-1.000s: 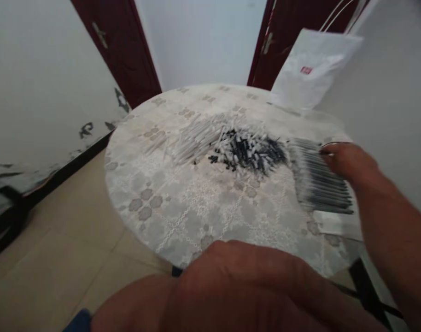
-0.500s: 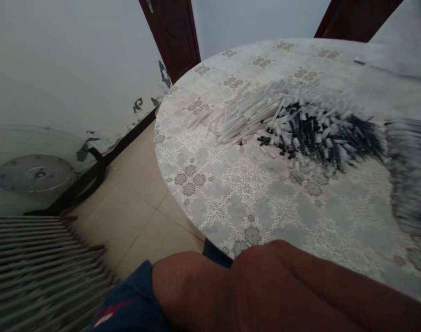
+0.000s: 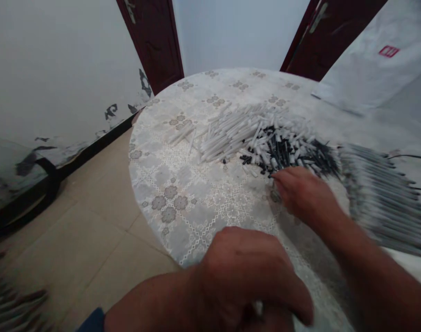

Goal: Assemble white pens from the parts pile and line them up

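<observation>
Our right hand [image 3: 300,193] reaches, fingers loosely apart, touching the pile of black-and-white pen parts [image 3: 283,147] at twelve o'clock on the round table [image 3: 183,203]; our left hand [image 3: 245,276] curls shut at six, contents hidden.

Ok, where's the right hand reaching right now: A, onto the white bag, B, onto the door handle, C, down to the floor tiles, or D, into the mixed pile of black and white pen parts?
D: the right hand has its fingertips at the near edge of the pile of black and white parts on the round table, far from bag, floor and doors.
</observation>
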Action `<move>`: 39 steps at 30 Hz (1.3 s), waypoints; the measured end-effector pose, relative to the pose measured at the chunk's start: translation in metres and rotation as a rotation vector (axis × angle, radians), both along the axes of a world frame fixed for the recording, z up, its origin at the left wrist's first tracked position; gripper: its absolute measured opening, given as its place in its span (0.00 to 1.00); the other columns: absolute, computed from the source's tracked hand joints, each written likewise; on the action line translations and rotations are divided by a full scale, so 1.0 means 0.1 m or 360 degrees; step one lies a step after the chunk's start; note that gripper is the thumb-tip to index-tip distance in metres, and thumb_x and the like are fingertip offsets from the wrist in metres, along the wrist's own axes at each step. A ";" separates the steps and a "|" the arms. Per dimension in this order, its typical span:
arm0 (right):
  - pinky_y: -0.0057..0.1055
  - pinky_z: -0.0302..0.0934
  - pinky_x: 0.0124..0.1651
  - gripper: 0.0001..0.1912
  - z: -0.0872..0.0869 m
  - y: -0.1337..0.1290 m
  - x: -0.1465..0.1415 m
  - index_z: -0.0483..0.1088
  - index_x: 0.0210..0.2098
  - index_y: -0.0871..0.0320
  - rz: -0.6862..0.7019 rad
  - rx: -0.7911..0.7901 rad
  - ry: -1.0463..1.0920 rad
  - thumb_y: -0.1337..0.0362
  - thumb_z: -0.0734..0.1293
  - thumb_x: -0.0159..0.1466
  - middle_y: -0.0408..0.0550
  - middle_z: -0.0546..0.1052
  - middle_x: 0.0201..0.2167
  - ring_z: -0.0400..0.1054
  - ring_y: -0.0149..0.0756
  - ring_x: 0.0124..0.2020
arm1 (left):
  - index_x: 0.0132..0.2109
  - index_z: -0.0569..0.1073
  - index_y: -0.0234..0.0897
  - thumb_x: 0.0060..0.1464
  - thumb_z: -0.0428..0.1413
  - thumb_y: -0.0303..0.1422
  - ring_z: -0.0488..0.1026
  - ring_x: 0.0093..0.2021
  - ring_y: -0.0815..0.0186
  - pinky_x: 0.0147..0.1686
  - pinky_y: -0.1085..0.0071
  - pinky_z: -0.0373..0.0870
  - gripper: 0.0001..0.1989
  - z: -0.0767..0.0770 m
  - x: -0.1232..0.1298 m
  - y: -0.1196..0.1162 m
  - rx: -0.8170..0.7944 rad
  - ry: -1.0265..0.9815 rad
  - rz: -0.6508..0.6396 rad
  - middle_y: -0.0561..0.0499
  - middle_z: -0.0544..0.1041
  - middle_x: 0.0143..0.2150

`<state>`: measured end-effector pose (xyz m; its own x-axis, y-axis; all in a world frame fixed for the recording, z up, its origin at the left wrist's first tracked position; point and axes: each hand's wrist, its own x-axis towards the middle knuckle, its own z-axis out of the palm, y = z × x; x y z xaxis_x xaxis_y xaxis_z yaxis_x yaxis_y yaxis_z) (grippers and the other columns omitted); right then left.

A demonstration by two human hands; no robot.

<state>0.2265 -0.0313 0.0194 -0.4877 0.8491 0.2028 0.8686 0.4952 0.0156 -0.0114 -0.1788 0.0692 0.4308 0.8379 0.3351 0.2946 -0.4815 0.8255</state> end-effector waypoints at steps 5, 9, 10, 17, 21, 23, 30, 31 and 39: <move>0.35 0.60 0.50 0.18 -0.10 0.14 -0.75 0.71 0.55 0.55 0.0211 -0.0023 -0.0026 0.71 0.61 0.67 0.52 0.75 0.52 0.65 0.44 0.50 | 0.39 0.75 0.37 0.57 0.49 0.24 0.73 0.31 0.64 0.35 0.66 0.72 0.10 -0.16 -0.08 0.46 0.0275 0.0002 0.0104 0.46 0.77 0.32; 0.33 0.58 0.49 0.20 -0.02 0.46 -1.08 0.69 0.57 0.54 0.0214 0.0043 -0.0038 0.72 0.59 0.69 0.52 0.71 0.56 0.63 0.44 0.52 | 0.45 0.75 0.35 0.61 0.48 0.26 0.75 0.35 0.62 0.37 0.65 0.72 0.12 -0.50 -0.12 0.54 0.0258 0.0265 0.0187 0.44 0.78 0.35; 0.33 0.58 0.48 0.19 -0.01 0.52 -1.13 0.69 0.57 0.54 0.0212 0.0042 -0.0063 0.71 0.58 0.69 0.52 0.71 0.55 0.63 0.43 0.52 | 0.46 0.75 0.35 0.62 0.48 0.27 0.75 0.35 0.61 0.38 0.64 0.72 0.12 -0.59 -0.12 0.55 0.0253 0.0310 0.0198 0.44 0.79 0.37; 0.32 0.57 0.44 0.10 -0.07 0.68 -1.22 0.72 0.45 0.56 0.0172 0.0048 -0.0190 0.66 0.59 0.70 0.54 0.72 0.46 0.63 0.43 0.48 | 0.48 0.77 0.39 0.63 0.50 0.30 0.77 0.39 0.59 0.42 0.63 0.72 0.12 -0.77 -0.13 0.61 0.0146 0.0344 0.0368 0.43 0.80 0.41; 0.34 0.57 0.48 0.09 0.01 0.48 -1.08 0.72 0.41 0.56 0.0178 0.0055 -0.0087 0.67 0.59 0.70 0.54 0.72 0.43 0.63 0.44 0.47 | 0.45 0.78 0.39 0.63 0.52 0.33 0.77 0.40 0.58 0.44 0.63 0.71 0.10 -0.68 -0.22 0.68 -0.0044 0.0242 0.0556 0.45 0.81 0.40; 0.35 0.57 0.51 0.09 0.07 0.31 -0.97 0.71 0.42 0.57 0.0162 0.0037 0.0086 0.68 0.59 0.70 0.53 0.72 0.42 0.63 0.44 0.47 | 0.44 0.78 0.40 0.62 0.53 0.34 0.77 0.41 0.58 0.45 0.63 0.71 0.10 -0.65 -0.25 0.72 -0.0138 0.0172 0.0626 0.46 0.81 0.40; 0.34 0.61 0.47 0.09 0.03 -0.30 -0.61 0.67 0.48 0.59 0.0323 -0.0159 0.0702 0.64 0.59 0.72 0.52 0.73 0.41 0.66 0.40 0.43 | 0.55 0.75 0.40 0.61 0.55 0.41 0.77 0.40 0.59 0.40 0.65 0.73 0.19 -0.56 -0.19 0.75 -0.0684 -0.0195 0.0577 0.45 0.80 0.46; 0.34 0.61 0.47 0.10 0.02 -0.35 -0.58 0.68 0.49 0.58 0.0371 -0.0192 0.0724 0.64 0.59 0.72 0.52 0.73 0.41 0.66 0.40 0.43 | 0.55 0.75 0.39 0.61 0.54 0.42 0.77 0.39 0.60 0.37 0.66 0.73 0.19 -0.55 -0.15 0.75 -0.0743 -0.0242 0.0516 0.45 0.80 0.45; 0.32 0.62 0.46 0.09 0.10 -0.35 -0.21 0.68 0.48 0.57 0.0419 -0.0233 0.0992 0.63 0.63 0.70 0.49 0.74 0.40 0.68 0.36 0.42 | 0.47 0.75 0.36 0.60 0.55 0.44 0.76 0.32 0.62 0.27 0.70 0.73 0.17 -0.33 0.24 0.97 -0.0736 -0.0375 0.0443 0.48 0.78 0.34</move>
